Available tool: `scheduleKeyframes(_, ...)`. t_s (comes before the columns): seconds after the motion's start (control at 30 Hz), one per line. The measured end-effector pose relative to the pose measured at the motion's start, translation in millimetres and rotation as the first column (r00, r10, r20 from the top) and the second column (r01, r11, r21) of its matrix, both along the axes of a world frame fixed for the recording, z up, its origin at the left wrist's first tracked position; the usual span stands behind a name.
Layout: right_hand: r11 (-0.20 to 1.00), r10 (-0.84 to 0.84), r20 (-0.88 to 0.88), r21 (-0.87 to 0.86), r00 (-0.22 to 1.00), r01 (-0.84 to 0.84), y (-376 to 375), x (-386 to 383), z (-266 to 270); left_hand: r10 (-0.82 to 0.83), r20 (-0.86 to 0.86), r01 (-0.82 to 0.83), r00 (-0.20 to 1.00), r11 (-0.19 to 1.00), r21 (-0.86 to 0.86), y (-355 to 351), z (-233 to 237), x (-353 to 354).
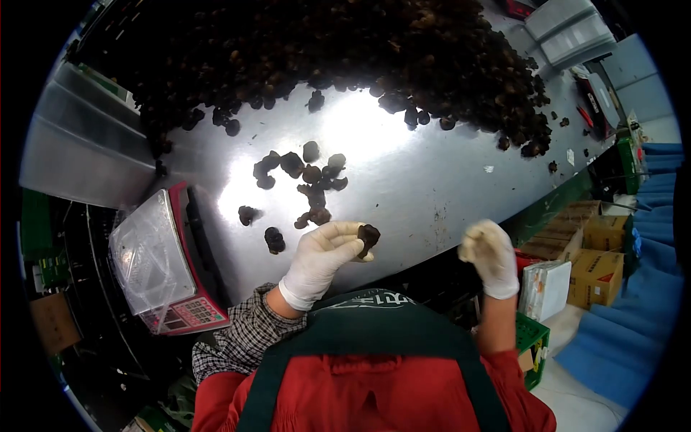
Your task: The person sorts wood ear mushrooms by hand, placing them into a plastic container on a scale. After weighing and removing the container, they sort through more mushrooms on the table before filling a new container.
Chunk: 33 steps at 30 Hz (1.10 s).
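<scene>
Between the thumb and fingers of my white-gloved left hand [317,263], a dark brown, wrinkled mushroom-like piece [368,236] is pinched above the metal table [389,194]. My right hand [491,253], gloved too, is raised off the table's near edge with its fingers curled in. Its palm is hidden, so I cannot make out whether anything is inside. Several similar loose pieces [312,174] lie on the metal just beyond my left hand. Farther back, a large heap of dark pieces [345,50] covers the far part of the table.
At the left stands a red scale [188,315] with a plastic-covered top, beside a metal bin [83,140]. Clear plastic containers [572,36] and another scale [601,101] are at the far right. Cardboard boxes [596,277] and a green crate [531,349] sit below at right.
</scene>
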State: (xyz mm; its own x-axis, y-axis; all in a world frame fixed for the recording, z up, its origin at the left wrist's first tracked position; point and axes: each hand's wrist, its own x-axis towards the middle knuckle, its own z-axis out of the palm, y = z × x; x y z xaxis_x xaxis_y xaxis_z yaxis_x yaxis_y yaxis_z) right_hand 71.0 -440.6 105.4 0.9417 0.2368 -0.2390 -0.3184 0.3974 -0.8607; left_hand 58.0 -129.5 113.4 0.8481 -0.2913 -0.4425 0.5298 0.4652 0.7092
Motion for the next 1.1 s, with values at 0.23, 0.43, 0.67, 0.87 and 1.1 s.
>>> scheduleKeyframes(0.23, -0.093, -0.058, -0.373, -0.922, 0.926, -0.377, -179, -107, -99, 0.173, 0.155, -0.220, 0.973, 0.900, 0.377, 37, -45, -22)
scheduleKeyframes(0.43, -0.026, 0.171, 0.178, -0.982, 0.969, 0.185, -80, -44, -45, 0.000, 0.539, -0.508, 0.842, 0.338, 0.793, 77, -76, -54)
scheduleKeyframes(0.67, 0.324, 0.581, 0.282, -0.941, 0.764, 0.101, 61, 46, -68, -0.196, 0.517, -0.548, 0.833, -0.173, 0.818, 91, -126, -54)
scheduleKeyframes(0.87, 0.273, 0.623, 0.320, -0.944, 0.714, 0.185, 199, 116, -88, -0.345, 0.432, -0.472, 0.834, -0.037, 0.881, 93, -135, -6)
scheduleKeyframes(1.1, 0.493, 0.684, 0.474, -0.861, 0.555, 0.126, 232, 143, -80, -0.366, 0.524, -0.554, 0.769, 0.028, 0.832, 106, -130, 39)
